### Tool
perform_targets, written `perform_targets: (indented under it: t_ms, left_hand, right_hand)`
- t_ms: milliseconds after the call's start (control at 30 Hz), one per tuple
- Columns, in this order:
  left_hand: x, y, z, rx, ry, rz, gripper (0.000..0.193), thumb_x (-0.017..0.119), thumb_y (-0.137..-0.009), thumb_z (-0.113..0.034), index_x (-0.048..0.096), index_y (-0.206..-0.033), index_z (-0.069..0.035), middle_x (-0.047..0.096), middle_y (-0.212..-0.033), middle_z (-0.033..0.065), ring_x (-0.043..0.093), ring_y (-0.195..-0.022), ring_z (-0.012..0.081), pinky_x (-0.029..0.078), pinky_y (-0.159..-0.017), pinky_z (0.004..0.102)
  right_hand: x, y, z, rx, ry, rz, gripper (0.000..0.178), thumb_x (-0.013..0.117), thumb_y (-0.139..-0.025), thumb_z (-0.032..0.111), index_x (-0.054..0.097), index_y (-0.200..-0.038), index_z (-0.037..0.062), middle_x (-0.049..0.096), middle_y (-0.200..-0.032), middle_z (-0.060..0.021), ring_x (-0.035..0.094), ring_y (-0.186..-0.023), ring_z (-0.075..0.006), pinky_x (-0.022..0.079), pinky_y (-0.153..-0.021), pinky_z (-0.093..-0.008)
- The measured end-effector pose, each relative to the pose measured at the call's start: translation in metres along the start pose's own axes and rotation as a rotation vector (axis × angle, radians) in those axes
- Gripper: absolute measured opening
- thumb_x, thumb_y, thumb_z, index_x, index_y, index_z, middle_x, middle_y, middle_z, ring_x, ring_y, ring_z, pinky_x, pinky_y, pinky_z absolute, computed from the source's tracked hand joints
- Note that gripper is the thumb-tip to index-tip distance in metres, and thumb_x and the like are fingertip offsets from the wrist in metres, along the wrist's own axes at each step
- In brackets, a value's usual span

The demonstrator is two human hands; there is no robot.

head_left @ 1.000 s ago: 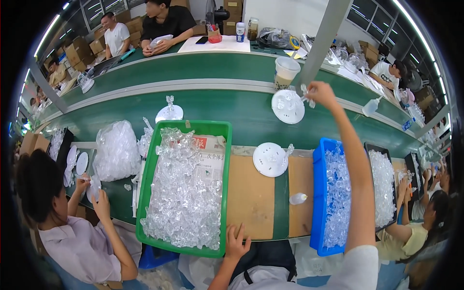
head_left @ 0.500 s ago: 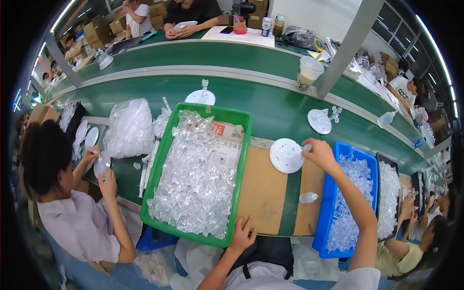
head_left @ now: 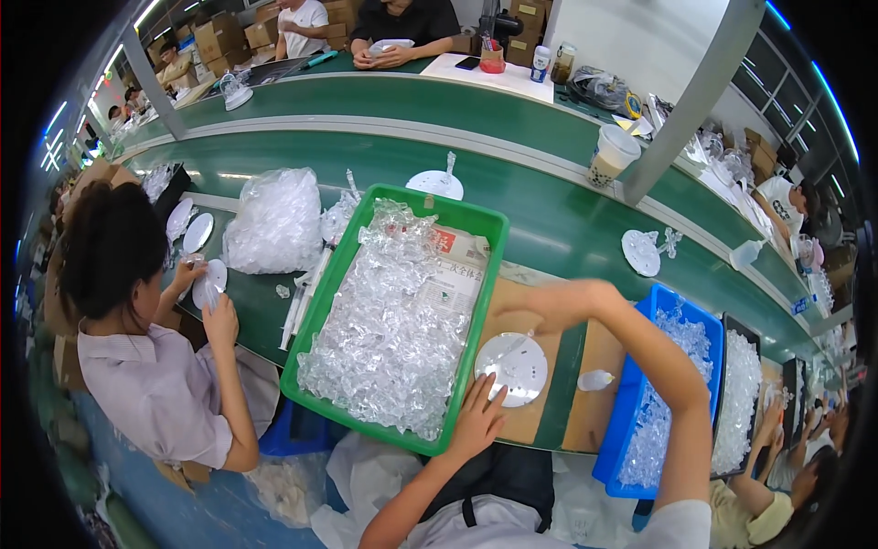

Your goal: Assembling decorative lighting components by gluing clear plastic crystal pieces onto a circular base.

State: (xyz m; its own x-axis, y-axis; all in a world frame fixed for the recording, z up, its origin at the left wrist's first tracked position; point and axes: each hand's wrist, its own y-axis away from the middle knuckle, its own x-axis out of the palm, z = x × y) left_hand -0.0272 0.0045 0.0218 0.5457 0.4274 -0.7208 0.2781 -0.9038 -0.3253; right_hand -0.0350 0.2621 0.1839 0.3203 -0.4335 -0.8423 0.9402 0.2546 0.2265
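Note:
A round white disc (head_left: 523, 380) with small dark marks and a clear, slender part on its face lies on the brown cardboard (head_left: 565, 430) in front of me. My left hand (head_left: 479, 416) rests at the disc's near left edge, fingers stretched out, beside the green tray (head_left: 491, 284). Over the disc's far side is my right hand (head_left: 541, 309), its fingers smeared by motion, so any hold is hidden. Clear plastic pieces (head_left: 389, 339) heap in the green tray on a newspaper (head_left: 457, 274). A small bottle (head_left: 596, 380) lies on the right.
At the right stands a blue bin (head_left: 615, 439) of clear pieces, beside a black tray (head_left: 736, 393) of more. Discs with clear stems, one at the back (head_left: 437, 185) and one at the right (head_left: 642, 252), sit on the green belt. A co-worker (head_left: 146, 366) handles a disc at the left.
The disc has come nearer to me, to my left hand. My left hand has moved forward to its edge. My right hand has swung left from the disc's right side to above it.

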Motion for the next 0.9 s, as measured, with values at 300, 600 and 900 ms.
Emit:
perform_targets:
  t_ms: [300,600,900]
  left_hand:
    - [0.008,0.000,-0.018,-0.050,-0.148,0.071,0.054,0.056,-0.085,-0.031,0.043,-0.133,-0.011,0.036,-0.139,0.0186,0.032,-0.130,0.0342,0.027,-0.102,0.0525]
    - [-0.004,0.017,-0.022,-0.127,0.091,-0.004,0.048,0.055,-0.083,-0.020,0.046,-0.128,-0.006,0.035,-0.138,0.0201,0.031,-0.130,0.0363,0.025,-0.104,0.0535]
    - [0.011,0.024,-0.027,-0.058,-0.080,0.048,0.044,0.057,-0.084,-0.019,0.050,-0.126,-0.006,0.037,-0.135,0.0231,0.032,-0.129,0.0359,0.027,-0.104,0.0508]
  right_hand:
    - [0.057,-0.177,-0.054,0.067,0.571,-0.275,0.028,0.061,-0.071,0.013,0.057,-0.098,0.0062,0.056,-0.085,-0.0112,0.061,-0.086,-0.0283,0.051,-0.070,-0.0394]
    - [0.009,-0.036,0.008,0.109,-0.121,-0.471,0.022,0.058,-0.076,0.021,0.053,-0.086,0.0012,0.058,-0.073,-0.0157,0.057,-0.065,-0.0289,0.045,-0.061,-0.0352]
    - [0.116,0.107,0.101,0.693,-0.464,-0.616,0.030,0.069,-0.074,0.028,0.055,-0.073,0.0020,0.049,-0.058,-0.0075,0.047,-0.052,-0.0107,0.040,-0.049,-0.0299]
